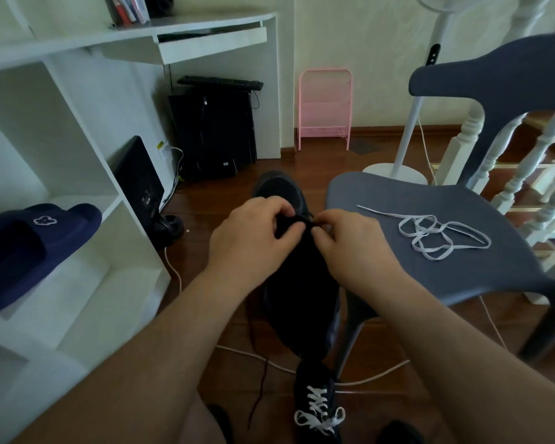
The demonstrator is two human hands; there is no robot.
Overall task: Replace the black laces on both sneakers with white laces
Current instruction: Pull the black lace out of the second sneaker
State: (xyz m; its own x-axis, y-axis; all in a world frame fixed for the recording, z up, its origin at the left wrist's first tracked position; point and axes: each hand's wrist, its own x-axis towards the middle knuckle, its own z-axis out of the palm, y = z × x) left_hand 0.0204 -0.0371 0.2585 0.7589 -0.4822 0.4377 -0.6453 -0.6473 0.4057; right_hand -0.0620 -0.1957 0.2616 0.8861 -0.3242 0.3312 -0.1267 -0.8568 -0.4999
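Note:
A dark sneaker [297,293] is held up in the middle of the head view, toe pointing away. My left hand [253,233] grips its upper near the lace area. My right hand [346,238] pinches the black lace [305,219] at the eyelets. A loose end of black lace [259,386] hangs down toward the floor. A second dark sneaker [318,408], laced in white with a bow, stands on the floor at the bottom. A loose white lace [436,233] lies coiled on the grey chair seat [382,200] at the right.
A white shelf unit [77,174] at the left holds a navy slipper [29,248]. A computer tower [213,129] stands under the desk. A pink rack [326,107], a fan stand [394,173] and white stair balusters [526,161] are behind the chair. A white cable [366,379] crosses the wooden floor.

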